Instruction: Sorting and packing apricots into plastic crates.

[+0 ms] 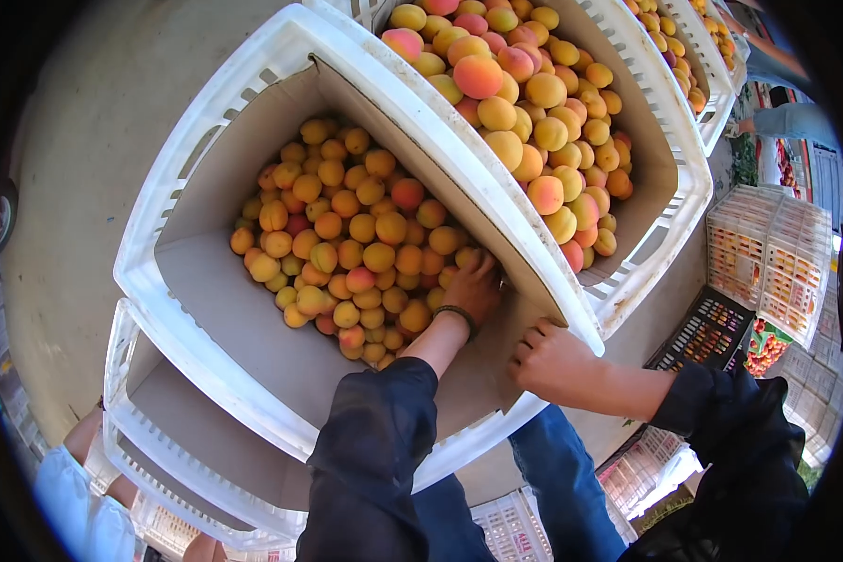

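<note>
Before me stands a white plastic crate (218, 369) with a cardboard liner (456, 400) inside. A heap of orange-yellow apricots (351, 246), some blushed red, lies against the liner's far side. My left hand (474, 291), with a dark bracelet at the wrist, reaches into the crate at the heap's right edge. Its fingertips are hidden between the fruit and the liner wall, so I cannot tell whether they hold anything. My right hand (555, 362) is curled over the liner's upper edge at the right corner and grips the cardboard.
Beyond is another white crate (695, 168) heaped with larger apricots (548, 133). A cardboard-lined crate (190, 428) sits at lower left, near a person's pale blue sleeve (63, 492). Stacked crates (766, 246) and a black crate (706, 327) stand right. Another person's jeans (794, 123) show at upper right.
</note>
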